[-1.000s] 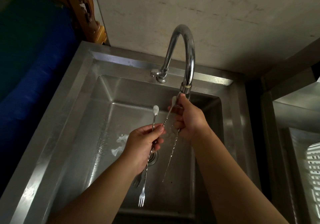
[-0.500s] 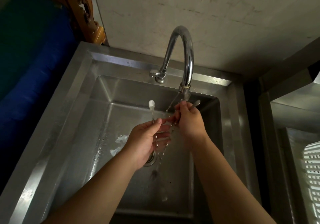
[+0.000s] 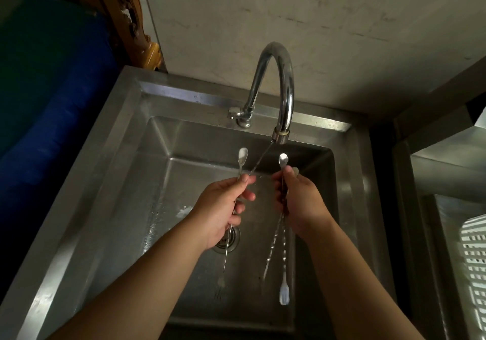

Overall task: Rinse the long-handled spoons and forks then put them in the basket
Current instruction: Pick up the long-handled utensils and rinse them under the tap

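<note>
Slim twisted-handle steel cutlery hangs over the sink (image 3: 126,171): one piece (image 3: 242,155) left, a pair (image 3: 283,266) right.

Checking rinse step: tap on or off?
On. A thin stream runs from the faucet spout toward the left hand, and the sink floor is wet.

My left hand (image 3: 223,205) and my right hand (image 3: 299,203) hold silver-coloured long-handled metal utensils (image 3: 283,247) with twisted, rope-like patterned stems and pale, shiny tips. Around them is a dull grey brushed stainless steel sink (image 3: 126,155), streaked with bright reflections. At twelve o'clock arches a shiny chrome curved tap (image 3: 278,76) against a stained beige wall (image 3: 315,24). At nine o'clock lies deep blue fabric (image 3: 52,103). At three o'clock sits a white plastic basket (image 3: 476,260) with a grid pattern of slots.
</note>
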Tool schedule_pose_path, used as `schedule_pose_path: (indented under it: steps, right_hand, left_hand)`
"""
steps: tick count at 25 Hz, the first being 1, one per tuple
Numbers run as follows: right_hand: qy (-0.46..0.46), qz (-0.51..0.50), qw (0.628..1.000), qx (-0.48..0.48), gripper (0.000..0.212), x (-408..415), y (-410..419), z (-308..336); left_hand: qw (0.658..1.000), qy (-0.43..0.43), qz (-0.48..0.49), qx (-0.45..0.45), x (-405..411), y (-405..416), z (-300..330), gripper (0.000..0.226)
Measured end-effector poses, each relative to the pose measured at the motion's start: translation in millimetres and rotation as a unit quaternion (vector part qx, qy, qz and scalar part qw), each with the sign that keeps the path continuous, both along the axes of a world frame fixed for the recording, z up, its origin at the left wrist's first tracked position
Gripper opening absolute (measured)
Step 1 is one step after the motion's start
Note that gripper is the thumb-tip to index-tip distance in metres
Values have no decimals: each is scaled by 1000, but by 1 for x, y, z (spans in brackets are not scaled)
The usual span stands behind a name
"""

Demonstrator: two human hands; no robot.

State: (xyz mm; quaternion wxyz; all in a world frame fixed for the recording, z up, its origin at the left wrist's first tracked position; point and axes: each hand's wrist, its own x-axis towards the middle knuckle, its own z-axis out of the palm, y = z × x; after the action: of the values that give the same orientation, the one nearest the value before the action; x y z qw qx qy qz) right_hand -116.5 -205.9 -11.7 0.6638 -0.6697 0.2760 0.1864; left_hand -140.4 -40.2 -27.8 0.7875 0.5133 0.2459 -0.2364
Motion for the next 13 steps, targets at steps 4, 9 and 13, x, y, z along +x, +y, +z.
schedule_pose_path:
  steps: [4,9,13]
  right_hand:
    - [29,-33,996,76,43,0,1,8]
    - [42,8,999,-2,57,1,2,12]
    - [35,-10,999,22,44,5,2,15]
  left_hand:
    - [999,35,4,9,3,-3,-2,30]
    - [1000,19,9,17,6,-4,-1,20]
    - [1000,-17,-9,15,8,-4,-1,18]
